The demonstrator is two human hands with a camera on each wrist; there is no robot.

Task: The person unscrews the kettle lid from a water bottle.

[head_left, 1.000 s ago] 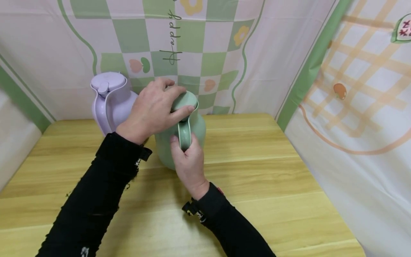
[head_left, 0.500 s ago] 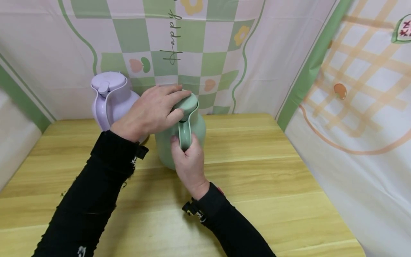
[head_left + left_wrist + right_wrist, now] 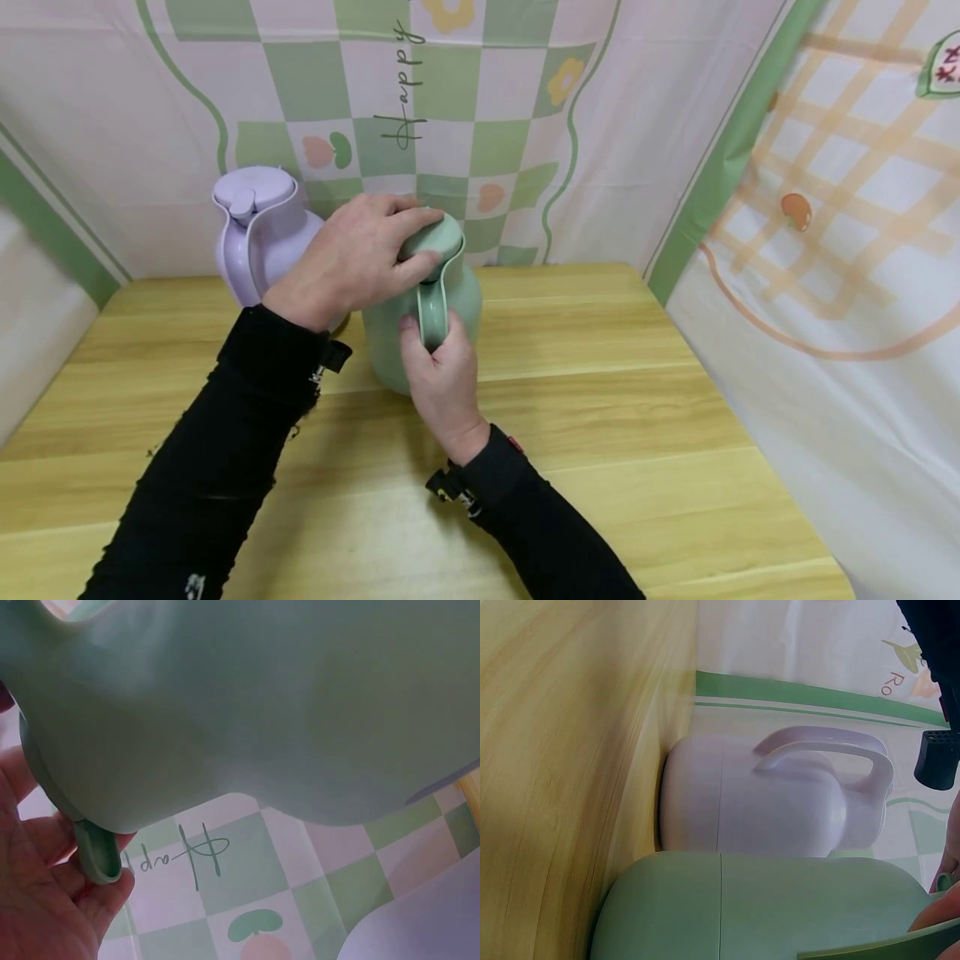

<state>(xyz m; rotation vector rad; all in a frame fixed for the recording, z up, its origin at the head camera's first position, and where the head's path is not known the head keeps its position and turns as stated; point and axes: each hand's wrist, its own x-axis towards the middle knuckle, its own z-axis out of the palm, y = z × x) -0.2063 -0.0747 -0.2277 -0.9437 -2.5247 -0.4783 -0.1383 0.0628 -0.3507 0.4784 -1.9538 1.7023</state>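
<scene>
We are seeing the left hand point(image 3: 348, 258) curving over the lid point(image 3: 442, 237), fingers bent and thumb lying along the near edge; it is holding the lid loosely from above. The right hand point(image 3: 442, 383) is closing firmly round the handle point(image 3: 432, 317), thumb on one side. The green jug point(image 3: 390, 350) is standing upright on the bench point(image 3: 600, 400), directly beyond the right hand, its long axis running vertically and its handle facing the person. We are judging this relation decisive: the right hand is steadying from the near side while the left is working from the top. In the left wrist view, the spout point(image 3: 94, 855) is resting among the left fingers. Compared with half a second ago, the left thumb is reaching farther across the lid; the jug and right hand are keeping their places. A purple jug point(image 3: 273, 242) is standing upright to the left, partly behind the left hand.
</scene>
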